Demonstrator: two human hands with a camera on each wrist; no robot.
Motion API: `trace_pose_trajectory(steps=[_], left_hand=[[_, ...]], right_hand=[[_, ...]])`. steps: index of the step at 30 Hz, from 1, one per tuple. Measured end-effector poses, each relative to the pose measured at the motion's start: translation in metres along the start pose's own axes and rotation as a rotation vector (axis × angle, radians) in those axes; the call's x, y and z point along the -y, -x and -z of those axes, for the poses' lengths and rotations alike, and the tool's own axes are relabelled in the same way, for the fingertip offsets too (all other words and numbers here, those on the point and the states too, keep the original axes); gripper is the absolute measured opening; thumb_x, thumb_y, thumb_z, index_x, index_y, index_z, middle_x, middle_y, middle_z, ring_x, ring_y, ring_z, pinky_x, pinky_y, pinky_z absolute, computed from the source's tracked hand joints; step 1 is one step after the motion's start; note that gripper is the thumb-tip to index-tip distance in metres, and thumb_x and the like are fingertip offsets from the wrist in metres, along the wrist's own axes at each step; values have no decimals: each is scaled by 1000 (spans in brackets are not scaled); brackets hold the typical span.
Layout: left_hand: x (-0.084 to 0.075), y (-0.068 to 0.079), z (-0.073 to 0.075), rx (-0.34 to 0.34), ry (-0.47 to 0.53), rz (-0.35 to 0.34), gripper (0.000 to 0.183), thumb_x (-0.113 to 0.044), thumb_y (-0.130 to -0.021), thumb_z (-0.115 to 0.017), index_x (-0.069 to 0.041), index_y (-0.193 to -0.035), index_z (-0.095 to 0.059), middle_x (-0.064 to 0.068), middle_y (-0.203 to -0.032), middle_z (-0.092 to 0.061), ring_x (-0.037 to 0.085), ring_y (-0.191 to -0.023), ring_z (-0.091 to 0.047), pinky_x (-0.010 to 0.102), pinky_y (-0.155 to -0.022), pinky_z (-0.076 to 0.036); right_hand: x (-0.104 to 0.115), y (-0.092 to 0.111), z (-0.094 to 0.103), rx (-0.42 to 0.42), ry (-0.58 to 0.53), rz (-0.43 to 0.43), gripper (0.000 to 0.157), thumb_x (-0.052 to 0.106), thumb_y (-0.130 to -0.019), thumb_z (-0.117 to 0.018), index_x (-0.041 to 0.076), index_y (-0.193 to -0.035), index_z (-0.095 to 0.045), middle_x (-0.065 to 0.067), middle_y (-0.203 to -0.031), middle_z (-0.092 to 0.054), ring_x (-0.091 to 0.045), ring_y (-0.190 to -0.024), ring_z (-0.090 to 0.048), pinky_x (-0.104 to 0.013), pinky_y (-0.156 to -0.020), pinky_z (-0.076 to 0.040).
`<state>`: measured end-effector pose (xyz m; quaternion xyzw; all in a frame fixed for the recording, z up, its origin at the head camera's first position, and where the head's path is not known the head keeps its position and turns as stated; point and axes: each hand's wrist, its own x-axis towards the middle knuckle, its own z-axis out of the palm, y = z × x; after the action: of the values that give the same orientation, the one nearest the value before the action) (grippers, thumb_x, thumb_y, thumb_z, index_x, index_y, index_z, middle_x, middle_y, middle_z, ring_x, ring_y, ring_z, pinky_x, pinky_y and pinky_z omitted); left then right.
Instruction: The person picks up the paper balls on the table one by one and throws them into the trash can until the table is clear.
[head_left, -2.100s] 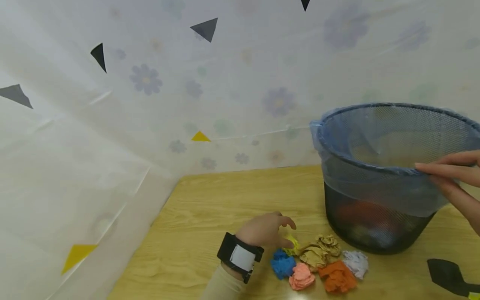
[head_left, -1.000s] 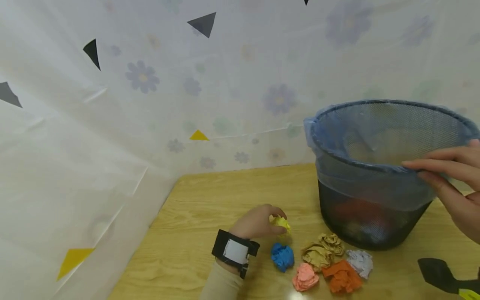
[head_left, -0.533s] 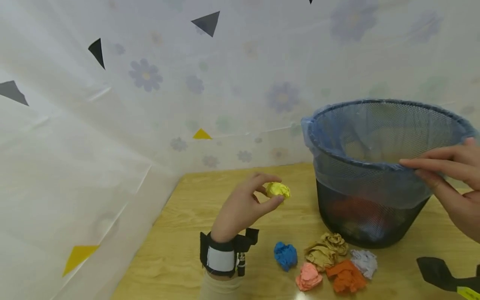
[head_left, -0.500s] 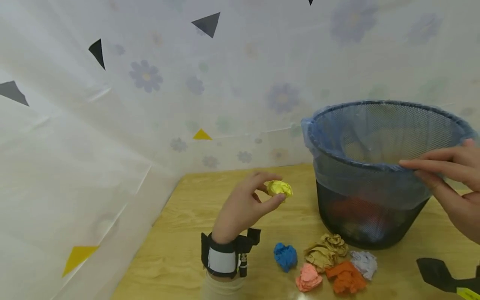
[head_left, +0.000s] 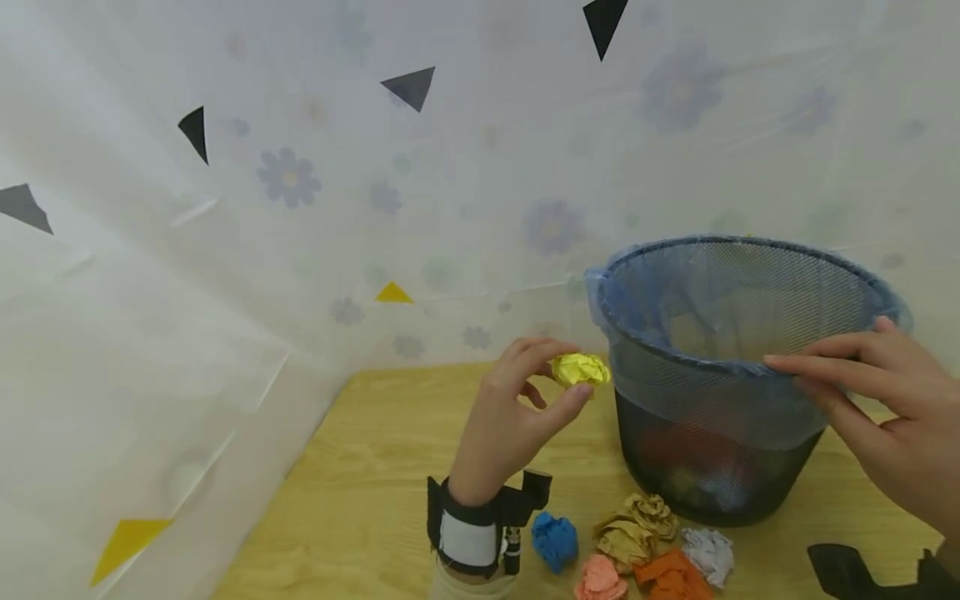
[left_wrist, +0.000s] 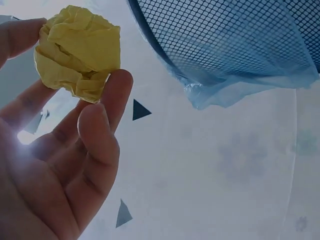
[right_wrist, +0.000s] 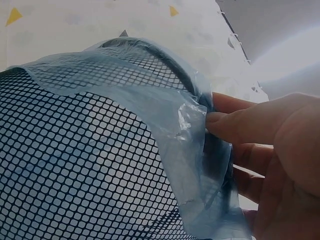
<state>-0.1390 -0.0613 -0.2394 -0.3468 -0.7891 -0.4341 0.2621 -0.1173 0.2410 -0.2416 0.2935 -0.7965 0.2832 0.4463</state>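
Note:
My left hand (head_left: 510,421) pinches a crumpled yellow paper ball (head_left: 581,369) between thumb and fingertips, raised above the table just left of the bin's rim. In the left wrist view the paper ball (left_wrist: 80,50) shows its creases, with the bin's rim to its right. A black mesh wastebasket (head_left: 705,467) stands upright, lined with a thin blue bag (head_left: 720,408) folded over its rim. The right hand (head_left: 892,408) pinches the front right of that rim. In the right wrist view the thumb lies over the liner (right_wrist: 185,120), the other fingers behind it.
Several crumpled paper balls lie before the bin: blue (head_left: 555,542), tan (head_left: 626,540), pink (head_left: 600,579), orange (head_left: 675,577) and white (head_left: 708,554). Reddish and pale shapes show through the mesh. Behind the wooden table (head_left: 390,475) hangs a pale flowered curtain (head_left: 465,208).
My left hand has picked the yellow paper ball off the table and carried it up and right to beside the bin. The right hand has stayed at the rim.

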Motion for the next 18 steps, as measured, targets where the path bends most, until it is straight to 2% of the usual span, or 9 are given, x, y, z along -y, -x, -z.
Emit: trace_pose_trajectory(steps=[5,11,14,18], left_hand=[[-5,-13,-6,-8,-3,-43,34,-22,-87,-66,-15,-120,-60,0,-118,-53,9,-92,-54,19,-63,-48],[-21,-35,-7,30,-5,-134,35,-20,-87,-67,-13,-120,-60,1,-118,-52,6,-89,-50,16,-63,-45],[-31,-47,-6,44,-17,-185,36,-20,-86,-67,-11,-121,-59,2,-117,-52,5,-87,-48,15,-61,-44],[-42,-62,-5,58,-37,-219,36,-19,-87,-66,-10,-121,-59,3,-119,-52,4,-78,-46,14,-59,-43]], right_hand=[[2,1,1,4,5,5,46,47,-95,-40,15,-105,-71,28,-105,-44,5,-94,-36,-51,-109,-14],[-1,2,1,1,14,4,42,50,-94,-39,23,-107,-69,24,-103,-46,5,-93,-37,-50,-109,-16],[-2,2,1,13,26,6,46,50,-94,-39,19,-105,-71,18,-101,-49,3,-92,-38,-49,-109,-16],[-1,3,1,28,45,5,54,48,-94,-39,6,-101,-72,0,-93,-57,-1,-90,-38,-49,-109,-15]])
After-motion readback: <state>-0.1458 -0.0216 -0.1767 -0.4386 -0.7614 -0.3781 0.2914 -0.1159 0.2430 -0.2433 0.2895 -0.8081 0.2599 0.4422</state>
